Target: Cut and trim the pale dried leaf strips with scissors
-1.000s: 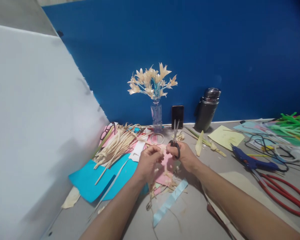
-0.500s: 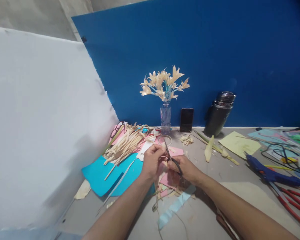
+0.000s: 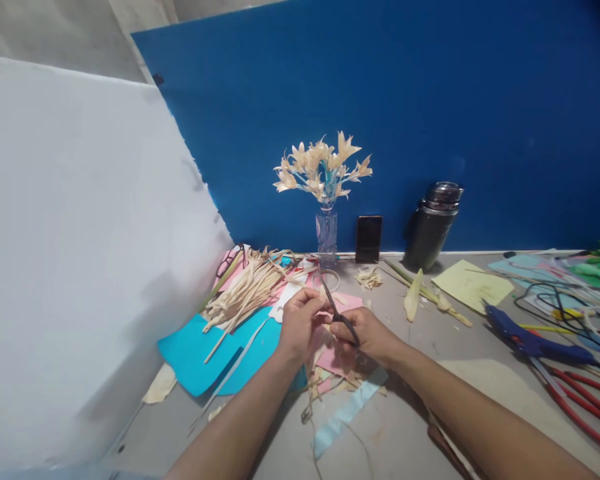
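My right hand (image 3: 367, 335) is closed round the black handles of small scissors (image 3: 336, 311), whose blades tilt up and to the left toward my left hand. My left hand (image 3: 297, 325) pinches a small pale piece of dried leaf between thumb and fingers, right at the scissor blades. Both hands hover over a pink paper sheet (image 3: 336, 357) strewn with straw-coloured cuttings. A pile of dried leaf strips (image 3: 245, 288) lies to the left on cyan paper (image 3: 207, 350).
A glass vase of pale leaf flowers (image 3: 325, 193), a dark phone (image 3: 369, 238) and a dark flask (image 3: 431, 225) stand by the blue board. A blue glue gun (image 3: 527, 340), red-handled shears (image 3: 583, 400), cables and papers lie at the right. A white board (image 3: 80, 253) leans at the left.
The scissors have tipped from pointing straight up to leaning left, their blades now at the piece in my left hand. The view has shifted slightly.
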`<state>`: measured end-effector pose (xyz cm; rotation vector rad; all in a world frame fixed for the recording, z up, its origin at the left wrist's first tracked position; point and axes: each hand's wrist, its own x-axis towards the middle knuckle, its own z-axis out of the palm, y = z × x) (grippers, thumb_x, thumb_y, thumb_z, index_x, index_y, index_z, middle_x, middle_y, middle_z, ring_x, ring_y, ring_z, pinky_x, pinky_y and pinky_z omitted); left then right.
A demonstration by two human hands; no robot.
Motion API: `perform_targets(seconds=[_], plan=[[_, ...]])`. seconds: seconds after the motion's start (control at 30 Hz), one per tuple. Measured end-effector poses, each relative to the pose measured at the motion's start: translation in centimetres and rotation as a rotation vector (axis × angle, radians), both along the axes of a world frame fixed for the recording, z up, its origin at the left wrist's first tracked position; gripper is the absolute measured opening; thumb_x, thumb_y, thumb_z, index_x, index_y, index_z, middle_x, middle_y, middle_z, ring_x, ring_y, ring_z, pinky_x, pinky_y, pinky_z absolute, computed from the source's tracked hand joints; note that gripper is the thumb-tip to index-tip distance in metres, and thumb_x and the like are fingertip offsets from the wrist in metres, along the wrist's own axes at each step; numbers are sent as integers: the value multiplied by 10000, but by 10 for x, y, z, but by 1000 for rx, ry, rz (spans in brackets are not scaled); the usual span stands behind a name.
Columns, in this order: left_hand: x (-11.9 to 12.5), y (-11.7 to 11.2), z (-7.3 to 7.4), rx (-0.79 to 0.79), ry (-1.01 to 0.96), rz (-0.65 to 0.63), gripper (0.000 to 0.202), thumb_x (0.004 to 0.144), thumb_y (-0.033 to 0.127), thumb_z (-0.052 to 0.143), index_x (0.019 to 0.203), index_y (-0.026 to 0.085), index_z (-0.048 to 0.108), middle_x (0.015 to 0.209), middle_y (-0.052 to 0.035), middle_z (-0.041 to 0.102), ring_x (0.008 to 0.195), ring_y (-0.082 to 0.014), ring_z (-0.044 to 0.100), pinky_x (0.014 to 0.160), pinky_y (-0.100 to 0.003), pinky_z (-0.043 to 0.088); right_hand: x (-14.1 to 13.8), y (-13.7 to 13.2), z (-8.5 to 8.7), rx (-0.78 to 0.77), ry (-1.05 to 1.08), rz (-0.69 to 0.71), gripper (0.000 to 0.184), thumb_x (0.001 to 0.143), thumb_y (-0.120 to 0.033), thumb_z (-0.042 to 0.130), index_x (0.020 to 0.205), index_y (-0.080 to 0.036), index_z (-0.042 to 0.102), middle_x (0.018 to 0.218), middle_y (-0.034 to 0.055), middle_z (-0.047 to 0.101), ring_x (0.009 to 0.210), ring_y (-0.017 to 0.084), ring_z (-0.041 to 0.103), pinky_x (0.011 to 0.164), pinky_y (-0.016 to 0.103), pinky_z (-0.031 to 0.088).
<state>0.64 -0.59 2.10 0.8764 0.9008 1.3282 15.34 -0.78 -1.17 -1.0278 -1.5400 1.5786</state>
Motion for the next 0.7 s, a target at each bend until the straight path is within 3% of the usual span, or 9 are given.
perform_targets(seconds=[0.1, 0.23, 0.37, 0.6, 0.7], plan=[[-1, 0, -1, 7, 45, -1, 158, 688, 241, 702, 678, 172, 560, 647, 8, 612, 608, -114, 566, 571, -227, 435, 2, 1, 7, 28, -3, -79, 480, 706, -577, 742, 564, -155, 561, 514, -15, 526, 486, 97, 410, 476, 242, 269], [-2, 1, -4, 62, 131, -49, 113, 683, 215, 690, 671, 168, 587, 586, 23, 560, 562, -94, 516, 572, -224, 400, 5, 3, 18, 74, 97, -302, 400, 621, -463, 824, 782, -152, 631, 657, -25, 569, 583, 107, 451, 544, 235, 345], [0, 1, -7, 72, 163, -117, 113, 657, 193, 694, 635, 165, 587, 546, 24, 538, 522, -95, 491, 547, -235, 377, 9, 5, 22, 105, 148, -369, 417, 591, -410, 832, 855, -165, 621, 702, -25, 568, 612, 120, 462, 571, 251, 380], [1, 1, -5, -132, -52, -209, 223, 608, 210, 779, 705, 156, 586, 650, -7, 625, 589, -108, 564, 574, -231, 416, 3, 4, 19, 113, 201, -498, 356, 591, -389, 804, 792, -169, 609, 678, -18, 551, 608, 125, 456, 571, 257, 375], [1, 2, -5, -164, -106, -201, 256, 605, 237, 804, 714, 152, 588, 667, -10, 629, 614, -108, 573, 562, -222, 415, 2, 3, 20, 95, 208, -493, 364, 590, -409, 806, 783, -176, 604, 669, -20, 558, 598, 126, 465, 560, 255, 374]])
